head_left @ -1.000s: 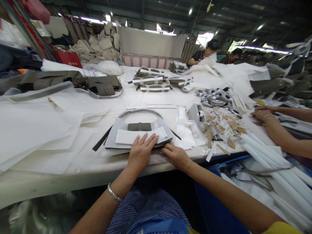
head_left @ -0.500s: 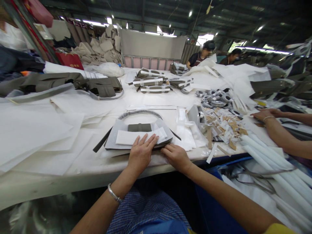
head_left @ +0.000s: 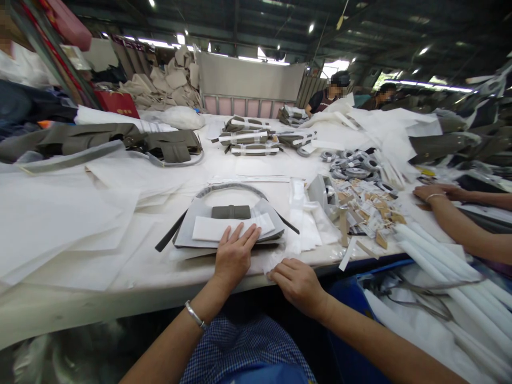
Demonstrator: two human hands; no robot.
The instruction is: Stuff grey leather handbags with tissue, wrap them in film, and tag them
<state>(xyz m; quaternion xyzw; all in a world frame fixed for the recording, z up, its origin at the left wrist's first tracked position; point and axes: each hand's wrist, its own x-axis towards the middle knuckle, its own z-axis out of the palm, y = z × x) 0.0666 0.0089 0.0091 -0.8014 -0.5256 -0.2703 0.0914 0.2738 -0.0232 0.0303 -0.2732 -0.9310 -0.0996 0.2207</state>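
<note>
In front of me lies an olive-grey handbag (head_left: 231,212), its body mostly covered by white wrapping sheet and its wrapped handle arching behind. Dark strap ends stick out on both sides. A folded white padding strip (head_left: 210,228) rests across the bag. My left hand (head_left: 235,255) is spread flat on this strip and the bag's front edge, holding nothing. At the table's front edge, my right hand (head_left: 300,284) is closed in a pinch on thin clear plastic film (head_left: 277,257), which extends toward the bag's lower right corner.
White sheets (head_left: 60,218) spread over the left. Wrapped bags (head_left: 254,137) stand farther back. To the right are a tape dispenser (head_left: 322,193), loose tags (head_left: 370,205) and rolled straps (head_left: 356,162). A blue bin (head_left: 348,304) sits below; a co-worker's arms (head_left: 460,213) reach in at right.
My right hand has come away from the bag's front edge, toward me and slightly right, with film at its fingertips. My left hand stays flat on the padding strip.
</note>
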